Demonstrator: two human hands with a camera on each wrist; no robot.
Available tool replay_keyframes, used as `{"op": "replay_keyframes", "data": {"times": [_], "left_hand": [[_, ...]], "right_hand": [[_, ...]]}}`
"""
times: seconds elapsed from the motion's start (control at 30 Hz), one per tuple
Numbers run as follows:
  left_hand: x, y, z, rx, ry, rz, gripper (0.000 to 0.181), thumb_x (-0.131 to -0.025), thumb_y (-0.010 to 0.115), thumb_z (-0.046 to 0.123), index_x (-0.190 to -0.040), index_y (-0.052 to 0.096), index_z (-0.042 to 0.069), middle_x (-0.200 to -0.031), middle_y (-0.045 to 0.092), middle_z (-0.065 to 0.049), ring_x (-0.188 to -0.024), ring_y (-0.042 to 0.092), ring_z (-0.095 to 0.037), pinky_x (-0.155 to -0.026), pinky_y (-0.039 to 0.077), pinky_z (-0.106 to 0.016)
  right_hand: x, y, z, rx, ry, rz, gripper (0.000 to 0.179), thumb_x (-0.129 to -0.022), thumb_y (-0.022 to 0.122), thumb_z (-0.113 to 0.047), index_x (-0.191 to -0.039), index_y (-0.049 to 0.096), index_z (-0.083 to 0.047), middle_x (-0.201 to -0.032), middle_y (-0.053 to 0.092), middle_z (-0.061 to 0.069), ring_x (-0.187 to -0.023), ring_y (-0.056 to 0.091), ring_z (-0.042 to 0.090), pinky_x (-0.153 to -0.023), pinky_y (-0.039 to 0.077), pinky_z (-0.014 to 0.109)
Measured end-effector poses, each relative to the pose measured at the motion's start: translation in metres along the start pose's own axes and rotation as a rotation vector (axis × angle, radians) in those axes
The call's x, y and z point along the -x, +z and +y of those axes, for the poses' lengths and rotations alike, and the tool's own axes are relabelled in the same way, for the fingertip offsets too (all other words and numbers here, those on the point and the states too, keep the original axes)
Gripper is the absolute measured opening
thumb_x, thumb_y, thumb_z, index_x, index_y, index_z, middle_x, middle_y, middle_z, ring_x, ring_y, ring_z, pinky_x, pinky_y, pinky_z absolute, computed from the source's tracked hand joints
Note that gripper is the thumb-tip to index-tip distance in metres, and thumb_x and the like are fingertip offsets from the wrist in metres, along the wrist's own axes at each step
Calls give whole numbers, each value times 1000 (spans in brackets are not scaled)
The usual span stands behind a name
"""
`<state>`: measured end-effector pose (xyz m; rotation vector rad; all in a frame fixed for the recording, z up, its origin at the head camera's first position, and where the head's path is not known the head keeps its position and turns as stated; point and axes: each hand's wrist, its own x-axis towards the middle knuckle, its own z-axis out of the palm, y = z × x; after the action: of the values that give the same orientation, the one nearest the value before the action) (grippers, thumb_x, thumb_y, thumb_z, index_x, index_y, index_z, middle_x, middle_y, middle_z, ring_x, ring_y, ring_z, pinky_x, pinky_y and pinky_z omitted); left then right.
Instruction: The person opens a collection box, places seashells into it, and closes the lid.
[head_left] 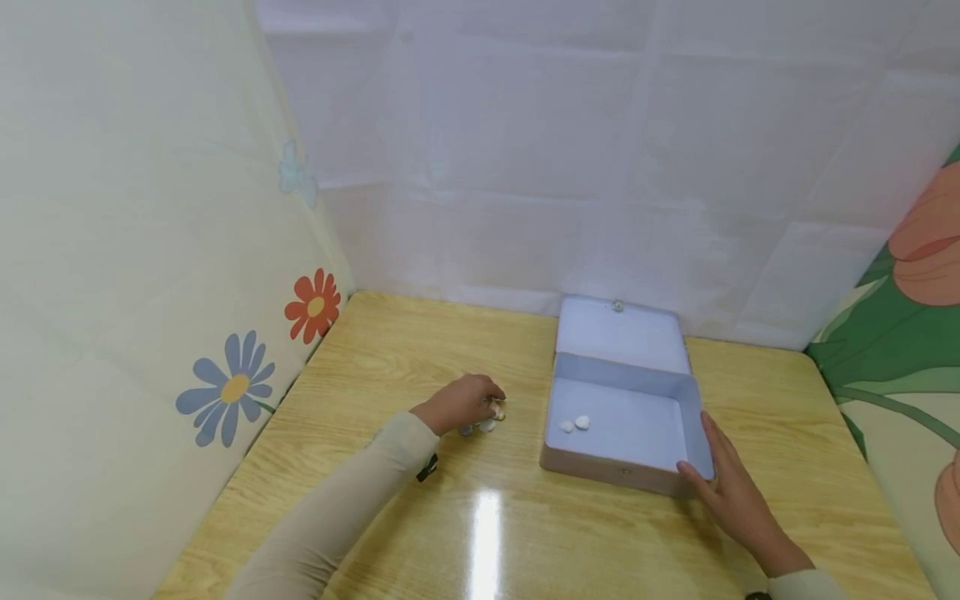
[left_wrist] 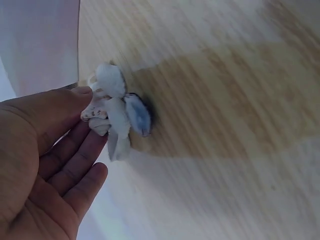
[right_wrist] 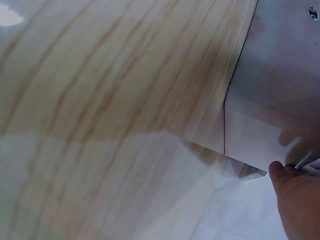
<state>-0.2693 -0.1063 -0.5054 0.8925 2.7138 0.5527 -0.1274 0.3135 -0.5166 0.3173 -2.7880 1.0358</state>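
Note:
In the head view my left hand (head_left: 463, 402) is over a small cluster of seashells (head_left: 487, 425) on the table. The left wrist view shows its thumb and fingers pinching a pale, brown-speckled seashell (left_wrist: 94, 111) at the edge of the cluster. White shells (left_wrist: 118, 117) and a bluish one (left_wrist: 138, 115) lie against it. To the right stands an open box (head_left: 622, 460) with a pale inside and its lid (head_left: 622, 333) tipped back. Two white shells (head_left: 582, 422) lie inside, near its left wall. My right hand (head_left: 723, 492) grips the box's front right corner, also seen in the right wrist view (right_wrist: 295, 192).
The box stands on a wood-grain table (head_left: 420, 333), with the lid close to the white sheet (head_left: 510, 167) at the back. A flower-printed panel (head_left: 135, 292) borders the left side and another printed panel (head_left: 922, 350) the right. Light glares off the table's front.

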Motion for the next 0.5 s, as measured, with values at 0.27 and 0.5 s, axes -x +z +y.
{"op": "replay_keyframes", "data": {"times": [0.27, 0.5], "left_hand": [[1, 2, 0, -4, -14, -8, 17, -92, 69, 13, -109, 73, 12, -111, 66, -4, -101, 62, -17, -82, 52, -28], [1, 1, 0, -9, -1, -7, 14, -92, 69, 12, -105, 73, 11, -106, 68, -2, -96, 63, -17, -79, 53, -28]], "right_hand": [[0, 0, 0, -5, -10, 6, 87, -96, 64, -25, -158, 5, -13, -154, 17, 31, -137, 20, 54, -104, 22, 70], [0, 0, 1, -2, 3, -3, 87, -96, 64, -26, -158, 4, -13, -154, 17, 31, -137, 20, 54, -104, 22, 70]]}}
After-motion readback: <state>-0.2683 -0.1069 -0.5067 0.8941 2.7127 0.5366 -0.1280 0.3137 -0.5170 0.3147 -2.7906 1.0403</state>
